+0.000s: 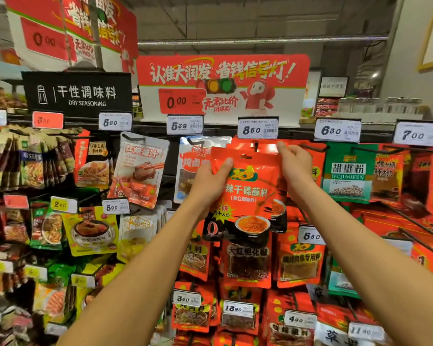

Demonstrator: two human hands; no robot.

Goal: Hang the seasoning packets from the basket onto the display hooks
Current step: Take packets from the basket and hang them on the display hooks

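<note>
Holding one red seasoning packet (248, 193) upright before the display, under the 8.50 price tag (258, 128). Left hand (210, 186): thumb curled over the packet's upper left face, remaining fingers hidden behind it, clamped on the left edge. Right hand (295, 166): fingers bent together at the packet's top right corner, pinching the upper edge just beside the hang hole; fingertips close below the price tag. Packet body hanging below and between both sets of fingers, in front of identical red packets (268, 147) already on the hook. Hook tip itself not discernible. Green pepper-powder packet (348, 176) right of the right fingers; blue-white packet (188, 168) left of the left thumb.
</note>
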